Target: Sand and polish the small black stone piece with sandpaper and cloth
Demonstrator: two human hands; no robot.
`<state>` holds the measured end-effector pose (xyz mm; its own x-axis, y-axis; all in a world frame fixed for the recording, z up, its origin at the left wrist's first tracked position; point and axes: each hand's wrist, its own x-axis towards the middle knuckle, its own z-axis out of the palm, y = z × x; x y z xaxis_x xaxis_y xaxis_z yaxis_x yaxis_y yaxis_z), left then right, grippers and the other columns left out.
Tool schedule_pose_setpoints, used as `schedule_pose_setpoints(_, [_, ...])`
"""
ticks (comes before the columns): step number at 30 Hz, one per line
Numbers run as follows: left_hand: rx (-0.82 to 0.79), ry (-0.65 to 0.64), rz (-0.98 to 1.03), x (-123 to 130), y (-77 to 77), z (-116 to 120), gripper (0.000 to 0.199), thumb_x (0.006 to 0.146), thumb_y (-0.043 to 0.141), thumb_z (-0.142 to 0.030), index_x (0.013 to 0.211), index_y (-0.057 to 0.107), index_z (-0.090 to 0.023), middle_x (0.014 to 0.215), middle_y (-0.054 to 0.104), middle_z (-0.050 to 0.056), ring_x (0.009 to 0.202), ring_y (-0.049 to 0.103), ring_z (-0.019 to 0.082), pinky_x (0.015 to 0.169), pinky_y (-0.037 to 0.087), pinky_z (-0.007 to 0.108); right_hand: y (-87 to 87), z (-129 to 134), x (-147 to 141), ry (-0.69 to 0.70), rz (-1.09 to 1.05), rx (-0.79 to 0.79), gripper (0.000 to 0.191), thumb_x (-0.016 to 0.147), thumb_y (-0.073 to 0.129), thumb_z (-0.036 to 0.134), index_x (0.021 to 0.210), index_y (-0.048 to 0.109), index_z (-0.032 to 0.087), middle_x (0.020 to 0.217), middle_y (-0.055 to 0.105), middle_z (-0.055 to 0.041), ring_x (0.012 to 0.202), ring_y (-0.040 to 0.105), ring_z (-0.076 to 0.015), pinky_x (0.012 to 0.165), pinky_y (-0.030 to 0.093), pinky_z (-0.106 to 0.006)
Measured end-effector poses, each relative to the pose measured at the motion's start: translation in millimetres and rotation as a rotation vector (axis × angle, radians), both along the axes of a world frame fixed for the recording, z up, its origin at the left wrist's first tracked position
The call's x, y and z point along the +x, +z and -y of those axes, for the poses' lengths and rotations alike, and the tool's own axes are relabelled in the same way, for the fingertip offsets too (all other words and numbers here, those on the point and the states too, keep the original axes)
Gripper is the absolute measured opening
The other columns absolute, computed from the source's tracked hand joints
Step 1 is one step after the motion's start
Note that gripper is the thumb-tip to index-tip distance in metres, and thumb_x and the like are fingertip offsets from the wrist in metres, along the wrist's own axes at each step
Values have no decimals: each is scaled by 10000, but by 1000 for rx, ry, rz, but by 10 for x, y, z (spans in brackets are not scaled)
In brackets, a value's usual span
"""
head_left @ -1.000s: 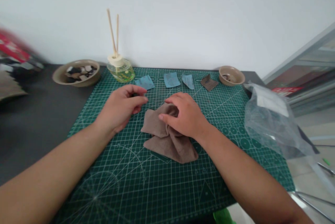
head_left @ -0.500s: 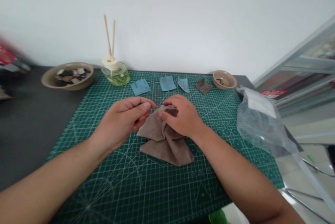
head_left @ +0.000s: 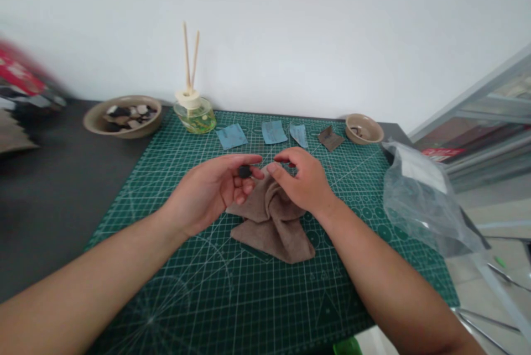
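My left hand (head_left: 209,188) is turned palm-up above the green cutting mat (head_left: 174,283), its fingers curled around a small dark stone (head_left: 244,171). Just right of that hand lies a twisted brown microfibre cloth (head_left: 274,228), gathered into folds. My right hand (head_left: 302,177) hovers at the cloth's top edge, with its fingertips close to the stone and its heel above the folds. It holds nothing that I can see.
Along the mat's far edge lie several blue fabric swatches (head_left: 273,132) and a dark brown swatch (head_left: 331,138). A reed diffuser (head_left: 194,117) and a bowl of dark stones (head_left: 98,123) stand back left. A small bowl (head_left: 364,128) and a clear plastic bag (head_left: 423,200) sit right.
My left hand has turned palm-up and moved right, bringing the small dark stone into view. My right hand has shifted slightly up the cloth, and the view has moved slightly.
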<state>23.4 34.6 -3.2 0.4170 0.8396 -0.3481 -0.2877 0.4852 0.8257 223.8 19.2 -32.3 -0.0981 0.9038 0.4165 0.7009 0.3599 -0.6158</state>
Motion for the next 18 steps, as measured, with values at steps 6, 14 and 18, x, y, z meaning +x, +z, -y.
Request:
schedule_pose_setpoints(6, [79,-69,-5,4,-71,32,400,757,682,-19,1140,749,-112,943,789,123,710,719,147,655,604,227,33,57,-27,70,-49,42,287,925,645,452,988,701,177,975,728,-78,923,661,-211,850,516,-367])
schedule_pose_setpoints(14, [202,-160,-81,-2,-141,60,686,775,816,-188,1419,581,-201,906,800,74,684,748,167,633,621,239,46,121,-26,268,-47,137,354,861,741,333,1185,690,201,1170,678,-105,1091,648,-229,965,541,-420])
schedule_pose_setpoints(18, [190,-233,-127,-9,-150,69,779,817,798,-278,1516,462,-208,792,792,68,647,758,196,595,624,256,39,133,-55,336,-4,138,230,892,697,253,1112,716,185,1046,696,-80,1012,650,-210,924,546,-382])
